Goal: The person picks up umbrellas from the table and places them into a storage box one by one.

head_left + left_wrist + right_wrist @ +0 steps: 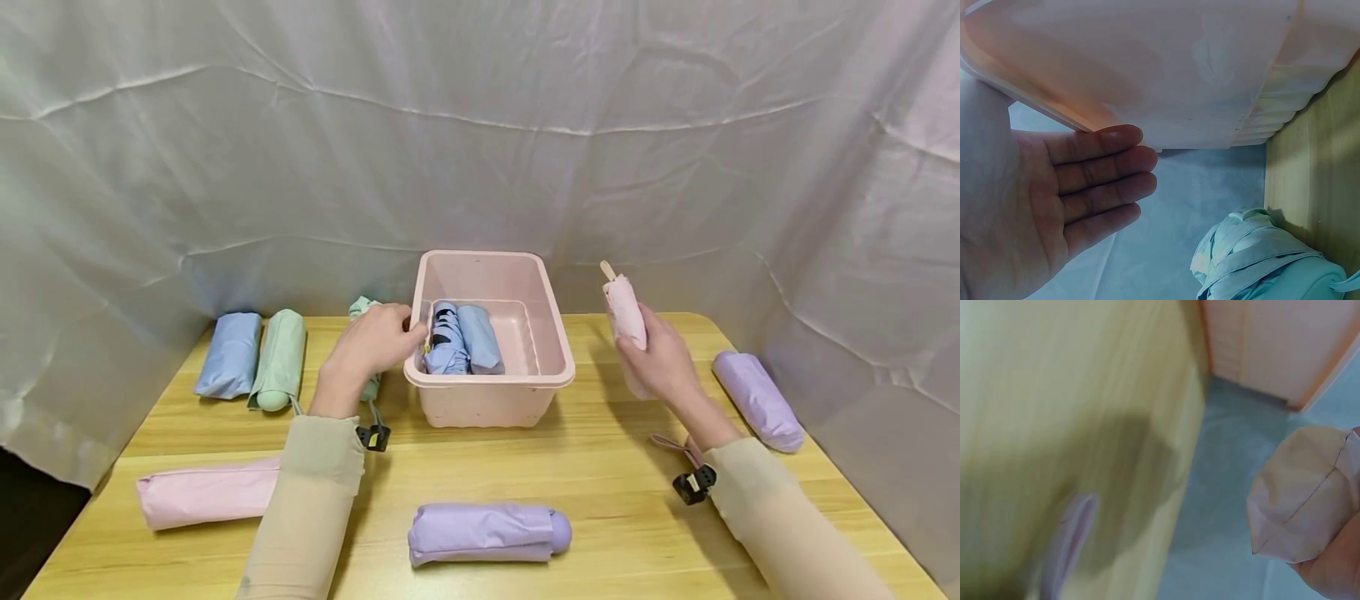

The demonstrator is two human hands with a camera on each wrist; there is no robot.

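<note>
The right hand is clamped round a pale pink folded umbrella, held upright above the wooden table's right side, just right of the pink plastic bin. The left hand, fingers straight, rests against the bin's left rim, steadying it. Two blue folded umbrellas lie inside. Judged: mid-carry; next comes lowering the pink one into the bin's free right half.
</note>
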